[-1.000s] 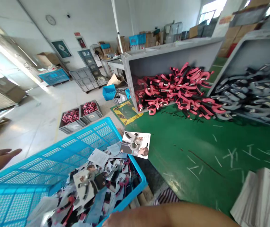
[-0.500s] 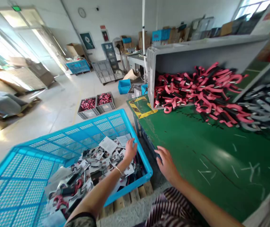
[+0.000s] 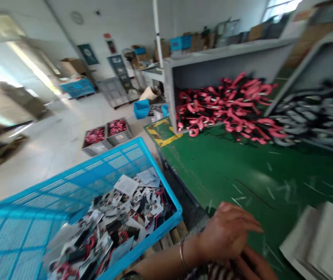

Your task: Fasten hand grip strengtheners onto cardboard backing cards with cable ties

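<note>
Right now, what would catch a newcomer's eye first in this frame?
First, the heap of pink hand grips spilling from a grey bin onto the green table, upper right. At left, a blue crate holds packaged cards. At bottom centre, the left hand lies over the right hand.

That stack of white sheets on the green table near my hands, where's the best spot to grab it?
Grip the stack of white sheets at its left edge, the one nearest your right hand, coming in from the left across the green table. It lies flat with sheets slightly fanned, so probably pinch with thumb on top and slide the rest beneath.
</note>
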A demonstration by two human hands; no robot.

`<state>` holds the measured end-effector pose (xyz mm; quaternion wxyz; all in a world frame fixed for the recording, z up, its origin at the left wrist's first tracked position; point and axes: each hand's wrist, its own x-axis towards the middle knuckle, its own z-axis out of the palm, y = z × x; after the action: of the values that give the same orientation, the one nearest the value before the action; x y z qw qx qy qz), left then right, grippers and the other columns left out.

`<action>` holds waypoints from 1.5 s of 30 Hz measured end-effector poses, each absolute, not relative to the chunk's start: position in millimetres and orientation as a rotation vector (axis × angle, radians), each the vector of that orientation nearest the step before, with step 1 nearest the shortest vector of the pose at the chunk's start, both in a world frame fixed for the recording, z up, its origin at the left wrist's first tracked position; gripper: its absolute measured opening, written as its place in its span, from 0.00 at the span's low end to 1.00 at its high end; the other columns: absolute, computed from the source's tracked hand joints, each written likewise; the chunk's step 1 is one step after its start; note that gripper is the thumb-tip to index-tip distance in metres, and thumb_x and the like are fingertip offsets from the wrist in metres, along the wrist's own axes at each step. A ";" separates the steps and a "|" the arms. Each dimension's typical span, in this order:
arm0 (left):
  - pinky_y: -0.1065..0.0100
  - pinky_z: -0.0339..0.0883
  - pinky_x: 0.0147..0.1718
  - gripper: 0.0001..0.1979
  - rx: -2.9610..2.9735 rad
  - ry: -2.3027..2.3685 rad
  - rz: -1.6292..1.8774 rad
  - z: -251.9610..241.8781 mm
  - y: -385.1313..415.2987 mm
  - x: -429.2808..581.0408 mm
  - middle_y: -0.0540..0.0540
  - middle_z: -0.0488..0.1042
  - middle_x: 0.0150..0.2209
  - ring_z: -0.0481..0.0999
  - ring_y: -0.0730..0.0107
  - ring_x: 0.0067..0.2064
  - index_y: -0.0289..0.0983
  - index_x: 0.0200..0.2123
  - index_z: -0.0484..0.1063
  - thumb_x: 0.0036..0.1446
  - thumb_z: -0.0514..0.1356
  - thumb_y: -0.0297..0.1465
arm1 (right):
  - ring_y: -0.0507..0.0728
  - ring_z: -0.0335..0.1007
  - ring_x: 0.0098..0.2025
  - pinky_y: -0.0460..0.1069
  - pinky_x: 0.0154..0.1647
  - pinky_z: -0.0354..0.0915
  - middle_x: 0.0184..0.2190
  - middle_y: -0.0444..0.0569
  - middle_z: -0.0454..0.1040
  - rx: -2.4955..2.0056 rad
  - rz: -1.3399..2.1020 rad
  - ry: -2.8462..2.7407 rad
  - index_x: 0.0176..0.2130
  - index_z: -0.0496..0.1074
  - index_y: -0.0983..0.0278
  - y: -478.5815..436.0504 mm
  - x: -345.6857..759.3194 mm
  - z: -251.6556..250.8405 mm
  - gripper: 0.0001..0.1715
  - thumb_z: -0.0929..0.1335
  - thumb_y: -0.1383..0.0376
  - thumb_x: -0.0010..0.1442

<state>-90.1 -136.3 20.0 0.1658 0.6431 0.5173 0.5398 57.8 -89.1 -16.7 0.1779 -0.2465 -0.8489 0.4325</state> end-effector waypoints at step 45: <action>0.62 0.69 0.46 0.08 2.039 1.445 0.898 12.6 28.3 86.1 0.44 0.78 0.41 0.75 0.63 0.45 0.39 0.43 0.74 0.64 0.56 0.32 | 0.48 0.63 0.22 0.45 0.26 0.60 0.21 0.39 0.68 -1.126 1.617 -1.246 0.34 0.71 0.65 53.7 270.3 20.1 0.15 0.72 0.55 0.58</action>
<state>86.1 28.3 12.6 0.2409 0.7453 0.5281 0.3282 270.3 53.7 20.1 0.3940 -0.4440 -0.4913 0.6374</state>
